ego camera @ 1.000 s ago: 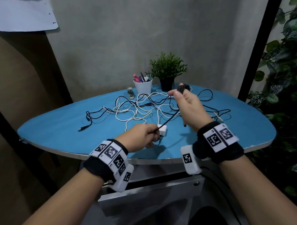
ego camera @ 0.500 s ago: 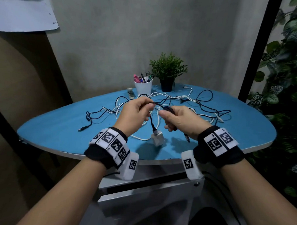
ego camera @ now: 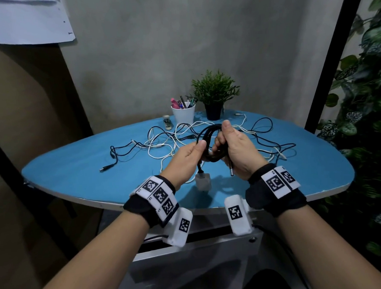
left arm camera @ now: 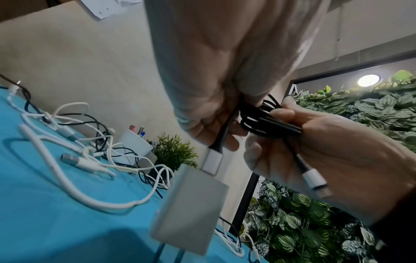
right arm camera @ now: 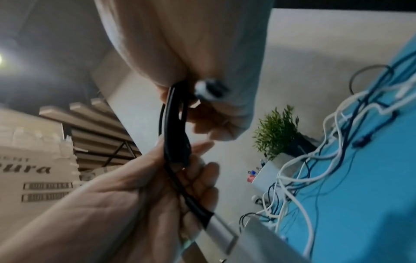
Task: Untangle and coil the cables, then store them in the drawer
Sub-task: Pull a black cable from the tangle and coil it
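At the far edge of the blue table (ego camera: 63,172), a white cup (ego camera: 183,114) stands upright with pens and markers sticking out of its mouth, and just to its right a small black pot (ego camera: 213,111) holds a green plant (ego camera: 215,87); a small stapler-like item (ego camera: 166,121) sits to the cup's left. Below the tabletop, a grey drawer (ego camera: 195,245) stands slightly open, and its inside is too dark to make out. Held above the near middle of the table, the black cable (ego camera: 209,141) is gathered into an oval coil that stands roughly upright, its long axis running up and away from the person. The right hand (ego camera: 235,149) has its fingers curled round the coil's right side, thumb up along the top. A short free end with a silver plug (ego camera: 231,169) hangs down below this hand, pointing at the table. The left hand (ego camera: 184,159) pinches the cable's other end between thumb and fingertips at the coil's lower left. From there a short stretch drops straight down to a white connector plugged into a white charger block (ego camera: 202,181), which dangles just above the tabletop. Behind the hands, a tangle of white cables (ego camera: 163,145) and other black cables (ego camera: 271,141) lies spread over the table, with one black plug end (ego camera: 106,168) lying out to the left.
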`<state>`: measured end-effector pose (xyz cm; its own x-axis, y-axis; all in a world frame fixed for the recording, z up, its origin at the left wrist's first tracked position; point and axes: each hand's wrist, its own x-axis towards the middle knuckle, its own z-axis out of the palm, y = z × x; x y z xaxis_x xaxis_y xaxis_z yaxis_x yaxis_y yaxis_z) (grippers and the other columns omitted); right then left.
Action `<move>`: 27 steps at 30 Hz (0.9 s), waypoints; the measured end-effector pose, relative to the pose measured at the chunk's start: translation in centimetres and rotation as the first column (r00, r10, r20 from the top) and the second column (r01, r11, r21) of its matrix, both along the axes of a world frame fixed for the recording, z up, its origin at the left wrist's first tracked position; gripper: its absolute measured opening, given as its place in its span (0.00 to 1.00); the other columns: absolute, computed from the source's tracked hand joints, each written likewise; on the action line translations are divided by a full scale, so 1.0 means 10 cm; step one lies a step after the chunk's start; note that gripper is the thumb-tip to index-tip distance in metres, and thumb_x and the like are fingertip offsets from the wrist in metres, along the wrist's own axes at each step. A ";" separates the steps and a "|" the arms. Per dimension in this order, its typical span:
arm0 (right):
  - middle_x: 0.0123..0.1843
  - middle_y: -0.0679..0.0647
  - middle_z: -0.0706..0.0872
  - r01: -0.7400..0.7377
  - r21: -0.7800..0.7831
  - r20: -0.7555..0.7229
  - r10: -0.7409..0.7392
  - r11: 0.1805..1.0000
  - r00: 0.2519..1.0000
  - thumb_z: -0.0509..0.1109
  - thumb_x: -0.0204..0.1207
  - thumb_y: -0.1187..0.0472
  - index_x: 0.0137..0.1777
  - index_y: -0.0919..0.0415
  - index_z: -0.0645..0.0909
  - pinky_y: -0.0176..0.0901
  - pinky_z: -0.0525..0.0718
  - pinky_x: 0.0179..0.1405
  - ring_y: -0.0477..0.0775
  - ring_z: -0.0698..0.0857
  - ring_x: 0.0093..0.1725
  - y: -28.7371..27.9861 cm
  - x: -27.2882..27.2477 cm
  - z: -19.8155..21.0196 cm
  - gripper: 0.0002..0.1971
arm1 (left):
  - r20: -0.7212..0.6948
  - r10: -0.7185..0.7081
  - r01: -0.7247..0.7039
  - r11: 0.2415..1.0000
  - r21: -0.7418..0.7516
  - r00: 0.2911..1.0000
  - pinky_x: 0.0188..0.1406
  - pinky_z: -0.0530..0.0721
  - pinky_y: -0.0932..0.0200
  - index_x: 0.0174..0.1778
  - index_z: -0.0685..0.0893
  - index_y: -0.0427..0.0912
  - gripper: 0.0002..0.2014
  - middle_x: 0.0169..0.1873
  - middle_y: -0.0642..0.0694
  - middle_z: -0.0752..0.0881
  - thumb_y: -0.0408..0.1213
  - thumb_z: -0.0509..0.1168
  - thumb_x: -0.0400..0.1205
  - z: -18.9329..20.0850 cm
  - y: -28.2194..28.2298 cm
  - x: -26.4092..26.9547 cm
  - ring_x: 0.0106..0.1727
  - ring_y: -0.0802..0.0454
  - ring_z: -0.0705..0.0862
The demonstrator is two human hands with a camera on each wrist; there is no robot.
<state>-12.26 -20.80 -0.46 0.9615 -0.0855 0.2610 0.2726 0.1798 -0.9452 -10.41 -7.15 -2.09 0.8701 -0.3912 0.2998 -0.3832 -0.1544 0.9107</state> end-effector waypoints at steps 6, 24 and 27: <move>0.29 0.52 0.72 0.102 -0.315 0.028 -0.098 0.944 0.995 0.55 0.86 0.53 0.37 0.58 0.73 0.41 0.70 0.22 0.48 0.72 0.24 -0.12 0.01 -0.08 0.16 | -0.068 0.039 -0.045 0.995 -0.094 0.997 0.42 0.74 0.57 0.36 0.76 0.44 0.18 0.33 0.44 0.76 0.47 0.50 0.88 0.05 0.00 0.03 0.36 0.50 0.74; 0.33 0.54 0.82 -0.090 -0.401 -0.125 0.043 0.912 0.991 0.60 0.82 0.71 0.47 0.66 0.83 0.29 0.75 0.24 0.41 0.78 0.26 -0.06 -0.29 -0.19 0.09 | -0.289 -0.001 -0.118 0.911 -0.395 0.957 0.27 0.64 0.63 0.30 0.69 0.45 0.17 0.19 0.55 0.64 0.45 0.59 0.85 0.34 0.22 -0.08 0.21 0.58 0.63; 0.34 0.54 0.83 0.099 -0.502 -0.059 -0.148 0.859 0.987 0.63 0.81 0.67 0.39 0.58 0.83 0.37 0.80 0.32 0.48 0.79 0.32 -0.11 -0.21 -0.16 0.11 | -0.208 0.010 -0.063 0.966 -0.250 0.978 0.30 0.64 0.60 0.28 0.70 0.46 0.18 0.17 0.56 0.66 0.45 0.58 0.85 0.34 0.26 -0.13 0.22 0.58 0.65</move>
<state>-14.40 -21.88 -2.02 0.9735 -0.0885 0.2110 0.1682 -0.3485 -0.9221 -11.72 -4.51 1.30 0.9352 -0.2924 0.2000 -0.1840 0.0817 0.9795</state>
